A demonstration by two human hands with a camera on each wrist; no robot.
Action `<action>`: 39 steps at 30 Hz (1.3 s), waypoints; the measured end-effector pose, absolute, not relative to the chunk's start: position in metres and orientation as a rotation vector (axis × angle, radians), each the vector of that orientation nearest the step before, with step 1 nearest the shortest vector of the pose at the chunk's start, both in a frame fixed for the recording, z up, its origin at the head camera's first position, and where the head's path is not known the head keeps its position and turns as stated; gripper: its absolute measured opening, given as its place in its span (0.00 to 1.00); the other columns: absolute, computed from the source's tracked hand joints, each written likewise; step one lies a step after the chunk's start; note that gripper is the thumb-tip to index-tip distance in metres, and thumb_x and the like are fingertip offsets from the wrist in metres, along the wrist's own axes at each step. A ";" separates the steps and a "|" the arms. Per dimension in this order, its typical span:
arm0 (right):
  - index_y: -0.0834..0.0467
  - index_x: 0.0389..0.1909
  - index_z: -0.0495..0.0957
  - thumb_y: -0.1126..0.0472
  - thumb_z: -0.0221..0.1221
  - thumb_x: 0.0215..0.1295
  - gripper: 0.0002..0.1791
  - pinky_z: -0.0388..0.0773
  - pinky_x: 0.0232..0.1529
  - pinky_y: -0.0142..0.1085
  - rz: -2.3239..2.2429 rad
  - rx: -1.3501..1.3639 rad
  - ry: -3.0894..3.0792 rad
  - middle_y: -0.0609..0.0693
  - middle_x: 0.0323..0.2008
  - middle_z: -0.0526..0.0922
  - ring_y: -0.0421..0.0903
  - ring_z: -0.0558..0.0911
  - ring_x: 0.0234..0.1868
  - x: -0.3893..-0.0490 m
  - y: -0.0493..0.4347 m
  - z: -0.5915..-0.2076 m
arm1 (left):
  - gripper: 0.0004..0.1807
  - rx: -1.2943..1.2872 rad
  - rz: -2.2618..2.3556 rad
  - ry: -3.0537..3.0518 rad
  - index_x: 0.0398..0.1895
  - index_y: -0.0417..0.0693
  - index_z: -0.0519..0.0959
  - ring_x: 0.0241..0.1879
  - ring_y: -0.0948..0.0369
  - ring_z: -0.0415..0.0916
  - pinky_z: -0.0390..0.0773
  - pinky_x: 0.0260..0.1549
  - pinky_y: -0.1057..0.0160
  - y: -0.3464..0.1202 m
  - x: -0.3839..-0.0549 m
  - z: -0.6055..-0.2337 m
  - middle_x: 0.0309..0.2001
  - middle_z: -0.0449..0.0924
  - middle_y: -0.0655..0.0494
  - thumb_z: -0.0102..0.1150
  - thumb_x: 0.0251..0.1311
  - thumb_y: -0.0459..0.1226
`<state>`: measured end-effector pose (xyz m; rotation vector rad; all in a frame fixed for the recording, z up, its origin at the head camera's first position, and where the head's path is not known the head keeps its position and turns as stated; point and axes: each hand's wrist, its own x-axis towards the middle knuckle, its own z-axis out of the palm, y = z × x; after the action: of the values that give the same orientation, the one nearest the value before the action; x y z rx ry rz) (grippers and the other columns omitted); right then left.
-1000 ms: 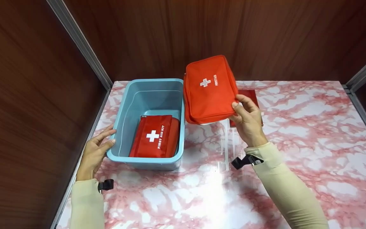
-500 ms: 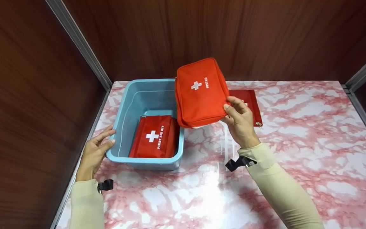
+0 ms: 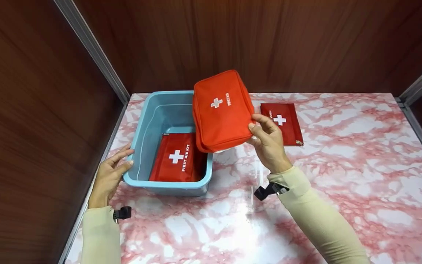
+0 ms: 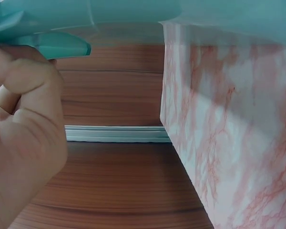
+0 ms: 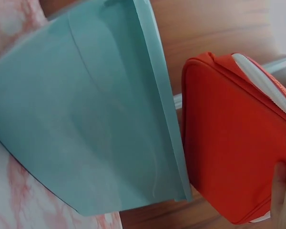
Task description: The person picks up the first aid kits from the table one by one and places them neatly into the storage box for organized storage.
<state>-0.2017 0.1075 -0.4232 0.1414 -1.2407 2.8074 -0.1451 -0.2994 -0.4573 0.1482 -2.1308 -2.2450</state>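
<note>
A bright orange-red first aid pouch (image 3: 222, 110) with a white cross is pinched at its lower right corner by my right hand (image 3: 269, 145). It hangs tilted over the right rim of a blue plastic bin (image 3: 167, 184); in the right wrist view the pouch (image 5: 233, 138) is just above that rim. My left hand (image 3: 110, 174) grips the bin's left rim between thumb and fingers, also visible in the left wrist view, where the hand (image 4: 31, 109) is at the rim. Inside the bin lies a darker red first aid kit pouch (image 3: 170, 167), its right part overlapped by the held one.
A flat dark red first aid pouch (image 3: 288, 128) lies on the pink-and-white marbled table (image 3: 361, 176), right of the bin. Brown wood-look panels (image 3: 306, 44) with metal edge strips stand behind and at both sides.
My right hand has carried the orange-red pouch left and slightly down, from beside the bin to over its right rim. The flat pouch behind has come into full view. My left hand has stayed put.
</note>
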 end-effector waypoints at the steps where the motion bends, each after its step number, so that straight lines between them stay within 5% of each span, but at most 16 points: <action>1: 0.57 0.41 0.83 0.79 0.52 0.66 0.17 0.85 0.33 0.37 2.812 0.143 -1.239 0.54 0.43 0.75 0.46 0.81 0.35 -0.201 0.106 -0.423 | 0.23 0.153 -2.242 -2.130 0.62 0.20 0.69 0.60 0.63 0.71 0.84 0.42 0.64 -0.299 -0.145 -0.457 0.66 0.71 0.60 0.56 0.63 0.19; 11: 0.57 0.41 0.83 0.79 0.51 0.66 0.18 0.85 0.34 0.39 2.837 0.152 -1.267 0.54 0.46 0.74 0.46 0.82 0.35 -0.198 0.087 -0.426 | 0.23 0.162 -2.245 -2.129 0.62 0.21 0.70 0.59 0.61 0.72 0.84 0.40 0.63 -0.300 -0.145 -0.458 0.64 0.73 0.65 0.56 0.63 0.20; 19: 0.56 0.40 0.83 0.79 0.51 0.66 0.18 0.85 0.34 0.39 2.861 0.162 -1.297 0.54 0.46 0.74 0.46 0.82 0.36 -0.195 0.075 -0.429 | 0.23 0.175 -2.241 -2.135 0.62 0.20 0.69 0.55 0.62 0.75 0.85 0.38 0.62 -0.299 -0.146 -0.457 0.71 0.66 0.50 0.55 0.64 0.20; 27: 0.55 0.41 0.83 0.78 0.52 0.66 0.17 0.85 0.34 0.40 2.863 0.164 -1.328 0.54 0.48 0.74 0.47 0.81 0.38 -0.193 0.063 -0.430 | 0.21 0.133 -2.278 -2.068 0.60 0.20 0.71 0.49 0.60 0.80 0.85 0.35 0.61 -0.299 -0.145 -0.460 0.63 0.73 0.61 0.55 0.62 0.18; 34: 0.57 0.41 0.82 0.78 0.53 0.65 0.16 0.85 0.33 0.40 2.879 0.142 -1.331 0.54 0.48 0.73 0.47 0.82 0.36 -0.192 0.053 -0.431 | 0.22 0.141 -2.264 -2.088 0.60 0.19 0.70 0.56 0.62 0.75 0.84 0.39 0.64 -0.298 -0.146 -0.460 0.65 0.72 0.60 0.55 0.63 0.19; 39: 0.56 0.41 0.82 0.78 0.53 0.65 0.15 0.85 0.32 0.39 2.892 0.144 -1.337 0.53 0.47 0.74 0.46 0.82 0.35 -0.192 0.045 -0.432 | 0.22 0.128 -2.264 -2.085 0.60 0.20 0.70 0.51 0.61 0.78 0.85 0.35 0.64 -0.299 -0.146 -0.460 0.64 0.73 0.61 0.55 0.63 0.19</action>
<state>-0.1919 0.0447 -0.4318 0.1443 -1.3371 2.8915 -0.1457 -0.2989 -0.4598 0.1283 -2.0852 -2.2636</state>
